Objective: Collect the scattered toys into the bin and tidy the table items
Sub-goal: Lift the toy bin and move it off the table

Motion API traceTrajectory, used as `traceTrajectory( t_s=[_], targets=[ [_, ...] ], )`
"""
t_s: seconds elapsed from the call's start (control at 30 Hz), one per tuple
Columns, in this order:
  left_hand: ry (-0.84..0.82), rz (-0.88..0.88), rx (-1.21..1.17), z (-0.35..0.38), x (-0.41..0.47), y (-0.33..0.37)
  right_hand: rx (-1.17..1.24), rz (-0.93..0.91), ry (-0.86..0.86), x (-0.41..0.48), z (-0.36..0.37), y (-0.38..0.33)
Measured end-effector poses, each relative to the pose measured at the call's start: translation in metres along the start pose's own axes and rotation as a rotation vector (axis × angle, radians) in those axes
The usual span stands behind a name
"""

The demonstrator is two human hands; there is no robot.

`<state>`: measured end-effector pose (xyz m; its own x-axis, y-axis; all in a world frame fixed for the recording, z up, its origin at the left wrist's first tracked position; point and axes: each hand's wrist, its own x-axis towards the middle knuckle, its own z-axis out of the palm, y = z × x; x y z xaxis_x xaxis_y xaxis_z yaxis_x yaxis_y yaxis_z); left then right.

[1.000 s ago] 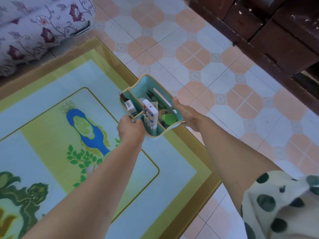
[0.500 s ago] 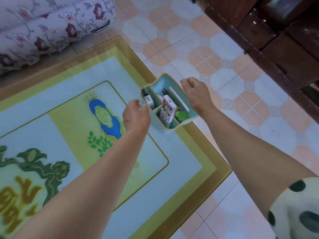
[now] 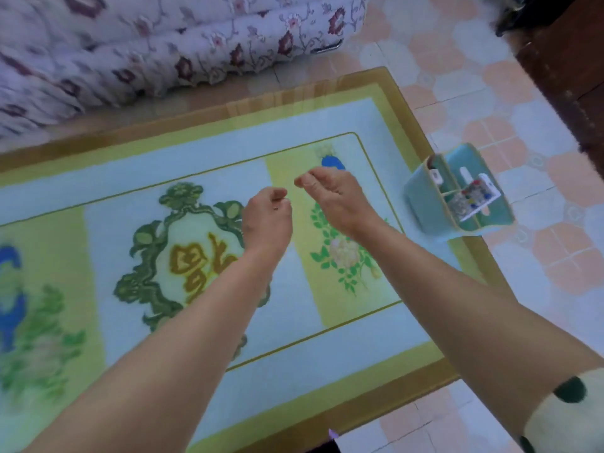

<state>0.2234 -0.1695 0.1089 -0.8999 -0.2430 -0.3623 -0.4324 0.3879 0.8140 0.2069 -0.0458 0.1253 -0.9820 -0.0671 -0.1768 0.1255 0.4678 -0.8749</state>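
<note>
Both hands hover over the middle of the counter (image 3: 294,380), a low glass-topped surface with a yellow and pale blue floral print and a brown border. The left hand (image 3: 266,217) hangs with its fingers (image 3: 277,194) curled loosely inward, thumb and fingertips close together; they grip nothing that can be made out. The right hand (image 3: 330,194) sits just beside it, almost touching, its fingers (image 3: 305,181) likewise bent toward the thumb and bare of any object.

The teal bin (image 3: 425,204) stands well apart from both hands, off to the right, at the right edge of the counter near its far corner. It rests on the brown border, partly overhanging the tiled floor (image 3: 490,103). Its compartments are divided by thin tan walls. A white remote (image 3: 470,197) with coloured buttons leans in the middle compartment, and a small white item (image 3: 436,174) shows in the far one; motion blur hides what else lies inside.

The bin is nearer the right hand than the left, yet no finger touches it. A flowered sofa (image 3: 163,44) runs along the far side of the counter. A spotted sleeve (image 3: 568,407) covers the right upper arm.
</note>
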Motion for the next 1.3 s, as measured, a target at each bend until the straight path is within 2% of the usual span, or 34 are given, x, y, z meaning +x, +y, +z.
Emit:
traceTrajectory(
  t_s=[0.3, 0.5, 0.63, 0.9, 1.1, 1.3],
  targets=[
    [0.235, -0.110, 0.001, -0.250, -0.006, -0.134, 0.012, 0.040, -0.260, -0.028, 0.242, -0.081],
    [0.348, -0.169, -0.027, -0.369, -0.015, -0.195, 0.031, 0.154, -0.362, -0.046, 0.348, -0.121],
    [0.422, -0.186, 0.033, -0.432, -0.026, -0.242, -0.051, 0.166, -0.477, -0.063, 0.418, -0.144],
    [0.625, -0.400, 0.159, -0.509, -0.063, -0.334, -0.243, 0.127, -0.719, -0.095, 0.525, -0.160],
    [0.589, -0.525, 0.158, -0.523, -0.074, -0.373, -0.379, 0.148, -0.761, -0.098, 0.566, -0.156],
    [0.595, -0.549, 0.210, -0.524, -0.074, -0.403, -0.553, 0.175, -0.811, -0.097, 0.589, -0.151]
  ],
)
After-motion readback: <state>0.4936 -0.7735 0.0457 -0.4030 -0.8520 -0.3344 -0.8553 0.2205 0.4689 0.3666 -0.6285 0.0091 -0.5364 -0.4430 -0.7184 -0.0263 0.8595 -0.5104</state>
